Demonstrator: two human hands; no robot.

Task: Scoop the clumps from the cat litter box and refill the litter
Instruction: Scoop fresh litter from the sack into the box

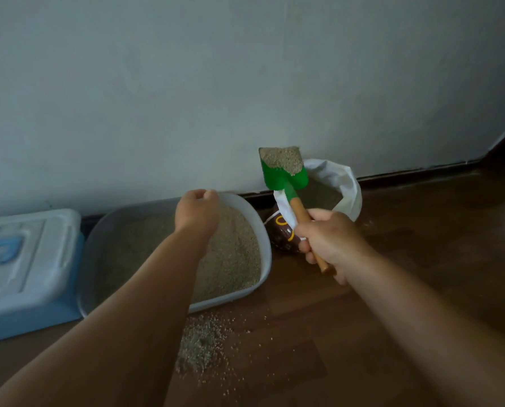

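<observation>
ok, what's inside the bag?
Loose litter shows through the open top of the bag. The shovel blade covers its left part; how deep it goes cannot be seen.

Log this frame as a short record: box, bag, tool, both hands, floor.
litter box: white, holds litter
bag: open, right of the litter box
shovel: green blade loaded with litter, raised near the bag
right hand: grips the shovel's wooden handle
left hand: at the litter box's far rim, fingers curled; grip unclear
spilled litter: on the floor before the litter box
bin: blue, lidded, left of the litter box
</observation>
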